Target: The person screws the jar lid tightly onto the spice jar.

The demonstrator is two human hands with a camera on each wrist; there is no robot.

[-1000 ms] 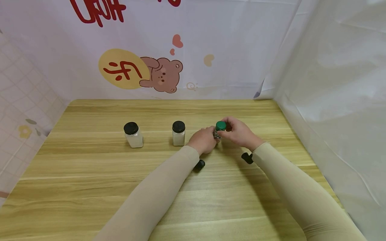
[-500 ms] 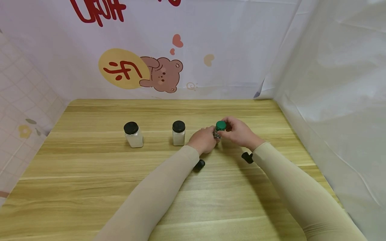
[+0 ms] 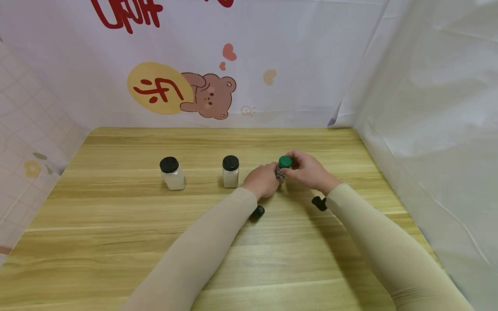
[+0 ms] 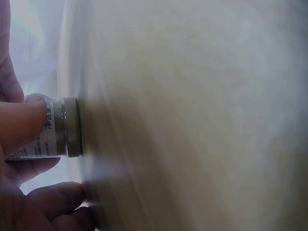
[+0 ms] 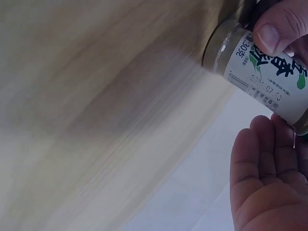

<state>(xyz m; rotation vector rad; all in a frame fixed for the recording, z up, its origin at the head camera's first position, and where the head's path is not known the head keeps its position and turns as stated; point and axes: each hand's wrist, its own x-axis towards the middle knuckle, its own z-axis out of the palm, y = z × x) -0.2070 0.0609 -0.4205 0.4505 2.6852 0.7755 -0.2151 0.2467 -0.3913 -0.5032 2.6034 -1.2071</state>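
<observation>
A small spice jar (image 5: 269, 82) with a printed white label and a green cap (image 3: 285, 162) stands at the right of the table. My left hand (image 3: 262, 180) grips its body low down, with the thumb across the label in the left wrist view. From the other side, my right hand (image 3: 309, 172) pinches at the cap between thumb and fingers. The jar's glass base (image 4: 72, 127) is right at the wood surface. Much of the jar is hidden behind both hands in the head view.
Two white-filled jars with black lids, a middle one (image 3: 231, 172) and a left one (image 3: 173, 174), stand on the wooden table (image 3: 116, 242). Black parts of the wrist cameras show by the left wrist (image 3: 257, 213) and the right wrist (image 3: 319, 203). White sheeting borders the back and right.
</observation>
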